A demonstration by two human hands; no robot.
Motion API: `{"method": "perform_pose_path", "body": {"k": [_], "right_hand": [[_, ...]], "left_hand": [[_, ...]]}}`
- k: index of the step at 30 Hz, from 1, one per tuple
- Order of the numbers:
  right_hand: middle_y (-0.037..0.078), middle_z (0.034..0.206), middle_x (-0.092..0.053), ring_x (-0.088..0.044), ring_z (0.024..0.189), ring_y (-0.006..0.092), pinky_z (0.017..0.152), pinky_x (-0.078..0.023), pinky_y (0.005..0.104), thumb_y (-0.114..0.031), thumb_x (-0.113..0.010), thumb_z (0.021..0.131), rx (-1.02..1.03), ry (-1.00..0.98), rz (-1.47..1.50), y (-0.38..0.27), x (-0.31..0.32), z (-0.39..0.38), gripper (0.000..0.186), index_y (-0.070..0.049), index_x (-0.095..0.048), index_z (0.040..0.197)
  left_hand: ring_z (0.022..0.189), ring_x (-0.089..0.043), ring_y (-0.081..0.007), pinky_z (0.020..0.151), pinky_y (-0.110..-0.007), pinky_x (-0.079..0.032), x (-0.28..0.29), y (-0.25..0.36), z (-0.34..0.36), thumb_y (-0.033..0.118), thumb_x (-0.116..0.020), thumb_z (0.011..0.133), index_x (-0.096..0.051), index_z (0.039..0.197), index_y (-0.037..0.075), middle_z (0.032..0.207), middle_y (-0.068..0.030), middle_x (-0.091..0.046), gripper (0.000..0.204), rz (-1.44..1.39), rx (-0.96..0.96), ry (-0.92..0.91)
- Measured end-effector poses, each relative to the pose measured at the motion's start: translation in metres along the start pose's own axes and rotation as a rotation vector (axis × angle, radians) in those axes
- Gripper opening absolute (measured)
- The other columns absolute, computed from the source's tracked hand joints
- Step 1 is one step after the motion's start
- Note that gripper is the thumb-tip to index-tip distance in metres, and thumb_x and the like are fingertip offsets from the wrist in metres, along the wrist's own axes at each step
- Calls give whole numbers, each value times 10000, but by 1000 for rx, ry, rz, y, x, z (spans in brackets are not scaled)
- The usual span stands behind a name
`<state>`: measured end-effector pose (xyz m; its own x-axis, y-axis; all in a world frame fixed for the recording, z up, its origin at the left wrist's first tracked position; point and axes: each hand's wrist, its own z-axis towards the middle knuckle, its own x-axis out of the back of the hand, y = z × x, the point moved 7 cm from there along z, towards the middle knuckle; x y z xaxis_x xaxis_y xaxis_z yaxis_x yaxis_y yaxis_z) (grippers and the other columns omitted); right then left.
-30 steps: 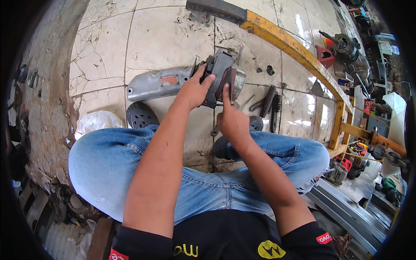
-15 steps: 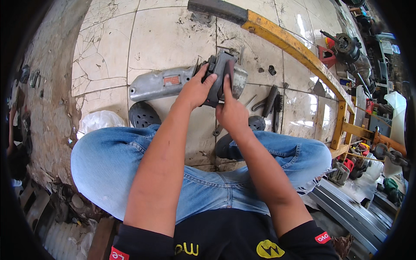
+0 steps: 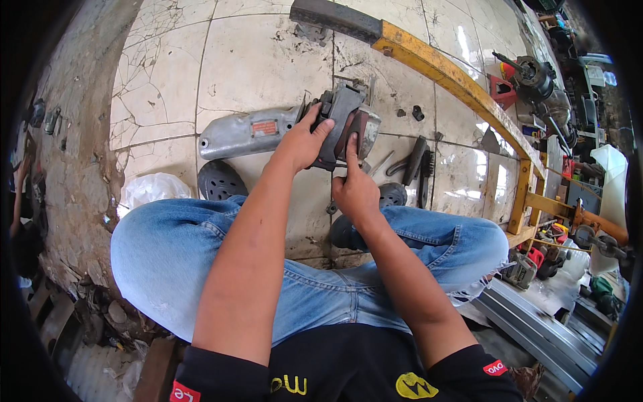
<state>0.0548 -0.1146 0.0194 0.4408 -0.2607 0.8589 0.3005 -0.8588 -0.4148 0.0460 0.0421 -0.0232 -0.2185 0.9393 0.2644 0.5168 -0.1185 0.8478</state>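
Left hand point(image 3: 300, 142) has the dark gray metal part point(image 3: 345, 107) gripped, thumb on top. Right hand point(image 3: 357, 193) has its index finger on a brown strip point(image 3: 354, 128) against that part; can't tell if the curled fingers grasp anything. Part's by the silver casing's point(image 3: 231, 136) right end, above the tiles point(image 3: 261, 67).

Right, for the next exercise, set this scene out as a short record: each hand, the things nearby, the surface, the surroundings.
Left hand: holds a grey metal part by its left side
Right hand: index finger extended onto a reddish-brown strip against that part; grip of other fingers unclear
Left of part: silver metal cover
Right of part: dark tools
Surface: tiled floor
Surroundings: yellow metal beam, upper right
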Motion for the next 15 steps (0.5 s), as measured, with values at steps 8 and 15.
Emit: {"method": "perform_pose_path", "body": {"k": [8, 15], "right_hand": [[224, 763, -676, -659, 718, 437, 677, -519, 529, -178, -582, 817, 5, -19, -51, -3, 29, 11, 788, -178, -271, 1541], [220, 784, -683, -668, 750, 413, 691, -526, 496, -250, -571, 919, 7, 72, 126, 11, 76, 5, 323, -94, -678, 1182]], "left_hand": [[1278, -531, -363, 1043, -376, -420, -2, -2, -1, 502, -514, 985, -330, 1530, 151, 1406, -238, -521, 673, -26, 34, -32], [1302, -510, -360, 1072, -380, -388, -3, -9, 2, 492, -516, 988, -316, 1536, 167, 1410, -233, -521, 668, -70, 65, -46]]}}
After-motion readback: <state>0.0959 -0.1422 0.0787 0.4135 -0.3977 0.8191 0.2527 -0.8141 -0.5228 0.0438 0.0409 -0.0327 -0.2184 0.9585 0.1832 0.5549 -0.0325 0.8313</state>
